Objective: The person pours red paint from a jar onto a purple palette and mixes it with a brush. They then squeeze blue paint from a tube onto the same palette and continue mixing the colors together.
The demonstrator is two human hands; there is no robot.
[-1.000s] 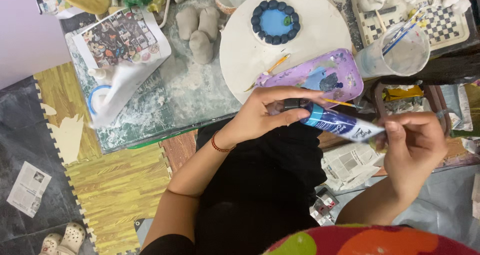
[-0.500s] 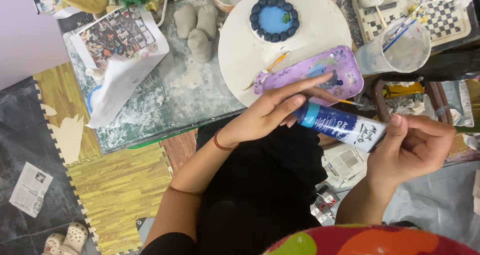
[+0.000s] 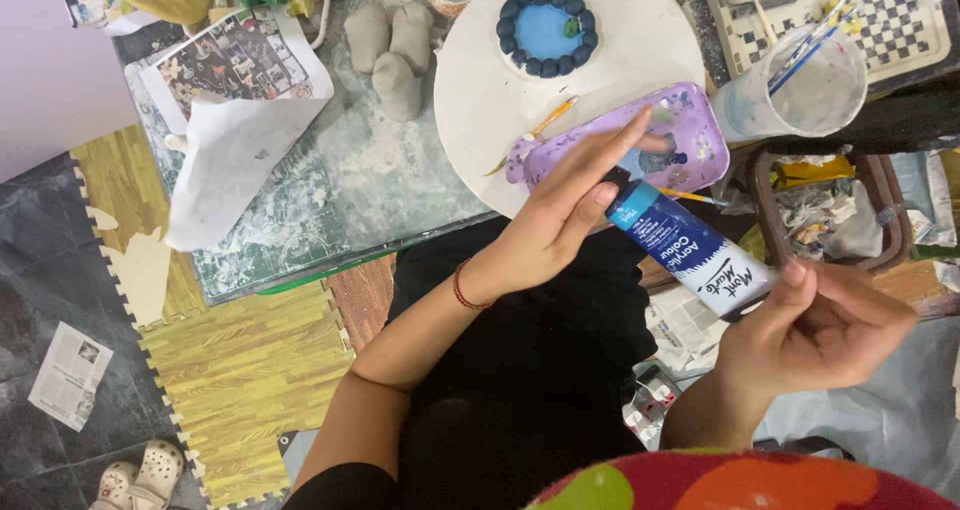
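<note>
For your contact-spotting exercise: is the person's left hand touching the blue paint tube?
Touching. The head view shows the left hand with fingertips at the cap end of the blue paint tube.

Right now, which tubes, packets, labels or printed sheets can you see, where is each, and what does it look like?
Paint tube: held between left hand and right hand; long, dark blue label, lighter blue band by its black cap.
Printed sheet: on the table's upper left; white with a collage of small pictures, lower corner folded.
Newspaper scrap: on the dark floor, lower left; small, grey print.
</note>
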